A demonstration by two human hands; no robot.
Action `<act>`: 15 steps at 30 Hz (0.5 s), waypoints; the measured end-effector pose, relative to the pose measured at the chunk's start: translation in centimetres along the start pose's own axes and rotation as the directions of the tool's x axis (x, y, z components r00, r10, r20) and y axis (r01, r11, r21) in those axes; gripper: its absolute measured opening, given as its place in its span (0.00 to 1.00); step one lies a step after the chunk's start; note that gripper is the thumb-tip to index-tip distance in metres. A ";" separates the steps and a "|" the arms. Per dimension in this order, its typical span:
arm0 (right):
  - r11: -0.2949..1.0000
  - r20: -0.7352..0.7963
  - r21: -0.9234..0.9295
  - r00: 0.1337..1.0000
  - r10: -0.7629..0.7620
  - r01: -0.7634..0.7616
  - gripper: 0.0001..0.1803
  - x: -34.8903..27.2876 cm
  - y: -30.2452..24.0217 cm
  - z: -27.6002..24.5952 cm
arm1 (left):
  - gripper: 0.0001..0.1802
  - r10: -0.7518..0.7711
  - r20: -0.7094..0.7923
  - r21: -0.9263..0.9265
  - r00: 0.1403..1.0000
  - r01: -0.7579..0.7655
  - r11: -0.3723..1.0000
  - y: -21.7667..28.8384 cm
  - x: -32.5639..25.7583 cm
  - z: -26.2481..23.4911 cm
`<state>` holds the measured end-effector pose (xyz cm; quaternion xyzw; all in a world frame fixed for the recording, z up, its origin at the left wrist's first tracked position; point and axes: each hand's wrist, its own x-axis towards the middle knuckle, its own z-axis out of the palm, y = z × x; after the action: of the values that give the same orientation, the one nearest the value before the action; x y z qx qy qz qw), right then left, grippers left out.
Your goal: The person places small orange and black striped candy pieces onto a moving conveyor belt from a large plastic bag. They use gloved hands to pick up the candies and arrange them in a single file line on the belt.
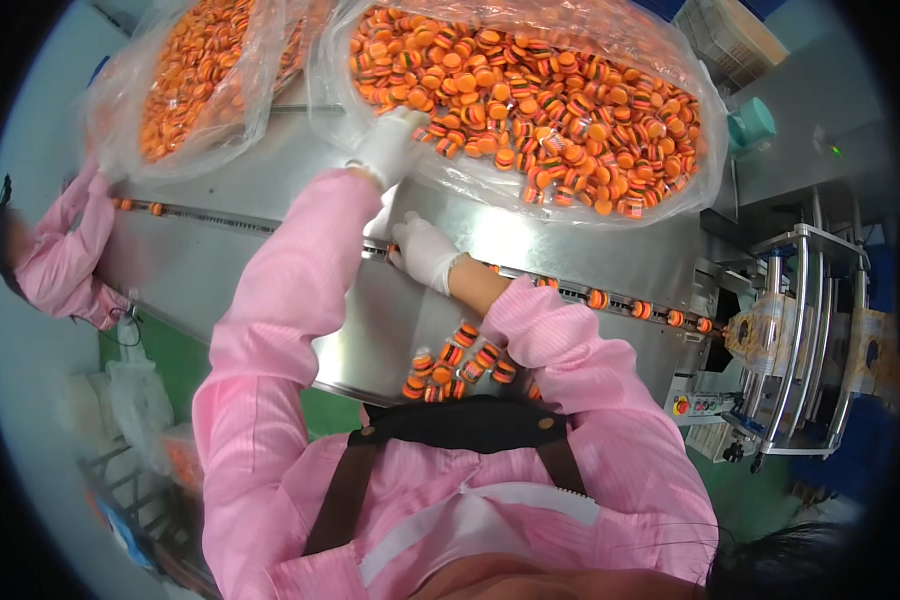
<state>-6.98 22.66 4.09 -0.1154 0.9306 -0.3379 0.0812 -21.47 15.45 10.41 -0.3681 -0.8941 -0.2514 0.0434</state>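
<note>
My left hand, in a white glove, reaches to the near left edge of a big heap of burger-shaped candies in orange, red and green. Its fingers are blurred and partly hidden, so I cannot see what they hold. Lower down, my right hand, also gloved, is closed at the conveyor track, its fingertips on one burger-shaped candy. More candies sit spaced out along the track to the right. A small loose group of candies lies on the steel table close to my body.
Clear plastic sheeting surrounds the heap. A second bagged heap stands at the far left, near a co-worker in pink. At the right, the track leads to a machine with metal rollers. A teal cup stands behind it.
</note>
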 end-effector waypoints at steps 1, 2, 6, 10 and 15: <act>1.000 -0.016 0.000 1.000 -0.002 0.002 0.13 -0.6 0.0 -1.1 | 0.18 -0.002 -0.001 0.031 1.000 0.002 1.000 0.1 1.1 1.1; 1.000 -0.031 -0.001 1.000 -0.005 0.005 0.13 -1.2 -0.1 -2.4 | 0.18 -0.005 -0.002 0.063 1.000 0.005 0.998 0.0 1.9 1.9; 0.991 -0.454 -0.126 0.891 -0.017 -0.045 0.14 -0.4 3.1 -8.5 | 0.20 0.078 0.055 0.173 0.995 -0.086 0.981 -0.7 4.2 3.4; 0.964 -0.542 -0.229 0.840 -0.012 -0.134 0.17 3.6 6.4 -14.3 | 0.19 0.138 0.078 0.233 0.987 -0.153 0.960 -0.8 5.0 4.3; 0.943 -0.352 -0.271 0.932 0.088 -0.191 0.16 6.0 8.2 -14.0 | 0.18 0.155 0.089 0.235 0.984 -0.172 0.957 -0.5 4.8 4.8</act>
<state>-17.26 35.71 8.94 -0.0001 0.9771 -0.2001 -0.0726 -24.80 20.51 7.32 -0.4412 -0.8856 -0.1233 0.0770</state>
